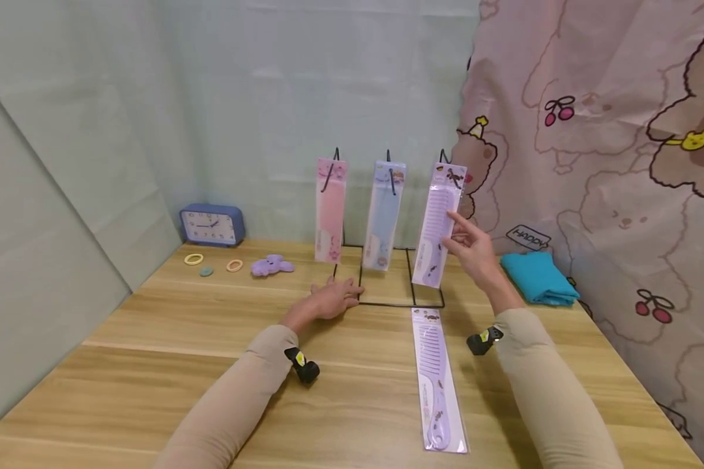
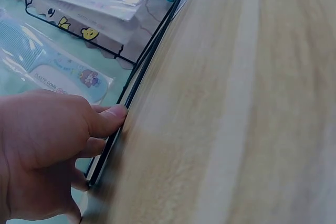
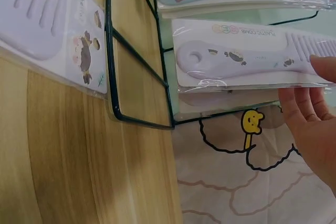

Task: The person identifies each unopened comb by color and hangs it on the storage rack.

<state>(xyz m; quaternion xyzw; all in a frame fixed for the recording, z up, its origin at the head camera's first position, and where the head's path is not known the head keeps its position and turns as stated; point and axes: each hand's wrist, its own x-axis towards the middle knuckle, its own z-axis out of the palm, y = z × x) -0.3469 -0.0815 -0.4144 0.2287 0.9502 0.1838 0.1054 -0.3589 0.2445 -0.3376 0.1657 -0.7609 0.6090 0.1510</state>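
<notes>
A black wire rack [image 1: 399, 304] stands mid-table with three hooks. From them hang a pink comb pack [image 1: 330, 212], a blue comb pack [image 1: 383, 218] and a purple comb pack [image 1: 437, 228]. My right hand [image 1: 472, 251] is raised beside the purple pack, straight fingers touching its right edge; in the right wrist view the fingers [image 3: 310, 119] lie against the pack [image 3: 241, 56]. My left hand [image 1: 334, 299] rests flat on the table, fingertips [image 2: 105, 121] against the rack's base wire [image 2: 142, 72]. A second purple comb pack [image 1: 437, 384] lies flat on the table in front of the rack.
A blue alarm clock [image 1: 212, 225], small hair ties [image 1: 193, 259] and a purple plush clip [image 1: 272, 266] sit at the back left. A folded teal cloth [image 1: 538, 279] lies at the right. A pink bear-print curtain [image 1: 622, 163] closes the right side.
</notes>
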